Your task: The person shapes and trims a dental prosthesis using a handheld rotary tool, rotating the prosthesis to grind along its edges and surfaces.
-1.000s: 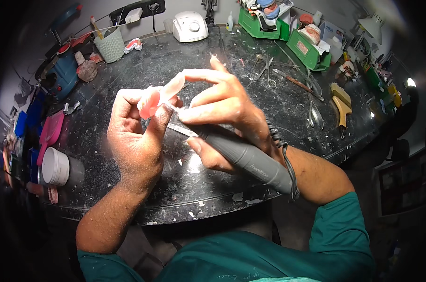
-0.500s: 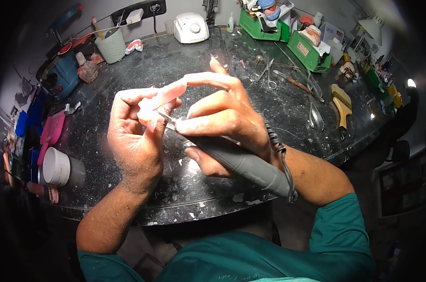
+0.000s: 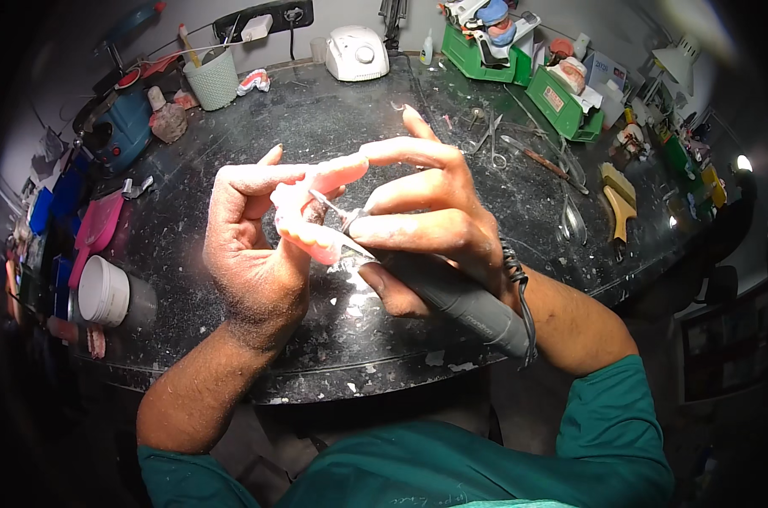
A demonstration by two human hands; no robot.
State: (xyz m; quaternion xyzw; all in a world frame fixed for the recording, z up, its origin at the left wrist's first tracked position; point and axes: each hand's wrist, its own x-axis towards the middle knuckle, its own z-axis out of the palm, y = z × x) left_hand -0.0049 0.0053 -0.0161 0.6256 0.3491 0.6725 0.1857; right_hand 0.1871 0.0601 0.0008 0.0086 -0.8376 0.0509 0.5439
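Note:
A pink, arch-shaped denture (image 3: 309, 240) is pinched in my left hand (image 3: 257, 220), its fingers and thumb at the arch's left side. My right hand (image 3: 439, 212) is closed around a dark grey rotary handpiece (image 3: 460, 300), held like a pen and slanting up to the left. The thin metal bur (image 3: 323, 200) at its tip lies at the inner side of the arch; whether it touches cannot be told. My right index fingertip meets the far end of the denture. White dust coats my left hand.
On the black bench (image 3: 232, 356), a white tub (image 3: 104, 292) and a pink dustpan (image 3: 99, 224) stand at left. Behind are a white control box (image 3: 357, 52) and a brush cup (image 3: 212, 80). Scissors (image 3: 496, 146), a knife (image 3: 532, 154), a brush (image 3: 618, 203) and green bins (image 3: 562, 106) lie right.
Both hands have shifted slightly right with the denture and handpiece. The denture has turned, so more of its arch and its near end now show. The view has shifted a little.

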